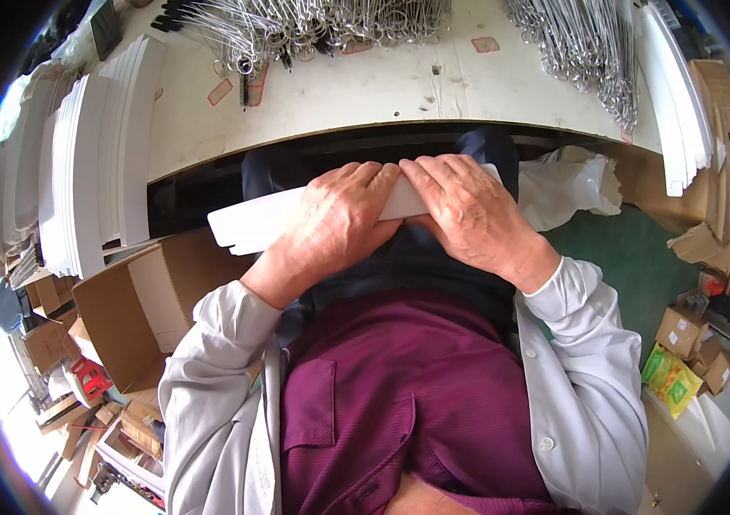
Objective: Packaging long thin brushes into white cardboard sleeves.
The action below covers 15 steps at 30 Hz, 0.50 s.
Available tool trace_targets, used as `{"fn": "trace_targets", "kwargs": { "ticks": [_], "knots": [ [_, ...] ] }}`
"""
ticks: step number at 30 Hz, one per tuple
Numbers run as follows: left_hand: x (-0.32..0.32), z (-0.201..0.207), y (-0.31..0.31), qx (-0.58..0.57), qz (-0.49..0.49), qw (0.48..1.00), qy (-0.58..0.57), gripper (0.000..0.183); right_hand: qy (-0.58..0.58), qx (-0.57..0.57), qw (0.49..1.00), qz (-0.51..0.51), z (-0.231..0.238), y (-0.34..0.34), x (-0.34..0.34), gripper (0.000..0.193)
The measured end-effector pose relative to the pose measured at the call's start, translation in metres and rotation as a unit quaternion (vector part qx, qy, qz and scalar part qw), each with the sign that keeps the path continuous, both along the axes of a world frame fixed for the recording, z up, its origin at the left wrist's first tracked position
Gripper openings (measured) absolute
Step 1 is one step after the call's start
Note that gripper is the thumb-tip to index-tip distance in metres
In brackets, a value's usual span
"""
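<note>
Over my lap I hold a long, narrow white carton, lying slantwise with its left end lower and nearer me. My left hand is wrapped over its middle from above. The fingers of my right hand close over the right part, and a small corner shows past them. Both hands nearly meet at the fingertips, with thumbs tucked on the near side. What the carton contains, if anything, cannot be seen. Just beyond my hands runs the near edge of a white worktable.
Wire-handled brushes with ring ends are piled on the table's far side; another bundle of looped wires lies at right. White carton stacks stand left and right. An open cardboard box is at my left, a plastic bag at right.
</note>
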<state>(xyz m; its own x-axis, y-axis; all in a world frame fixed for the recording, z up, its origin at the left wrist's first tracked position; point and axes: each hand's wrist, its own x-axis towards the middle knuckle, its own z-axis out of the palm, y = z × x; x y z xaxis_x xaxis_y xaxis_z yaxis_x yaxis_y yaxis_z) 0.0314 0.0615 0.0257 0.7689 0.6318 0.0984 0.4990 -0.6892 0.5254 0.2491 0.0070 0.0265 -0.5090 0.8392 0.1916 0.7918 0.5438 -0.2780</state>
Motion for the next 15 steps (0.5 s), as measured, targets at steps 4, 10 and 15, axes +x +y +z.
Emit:
{"fn": "trace_targets", "kwargs": {
  "ticks": [4, 10, 15],
  "knots": [
    [-0.011, 0.011, 0.004, 0.052, 0.013, 0.998, -0.021, 0.069, -0.010, -0.003, 1.000, -0.015, 0.006, 0.001, 0.014, 0.062],
    [-0.027, 0.012, 0.007, 0.040, 0.019, 0.999, 0.027, 0.070, 0.007, -0.009, 1.000, -0.018, 0.014, 0.005, 0.015, 0.069],
    [-0.021, 0.009, 0.003, 0.034, 0.016, 0.999, 0.030, 0.068, 0.007, -0.016, 1.000, -0.004, 0.011, 0.007, 0.018, 0.075]
  ]
}}
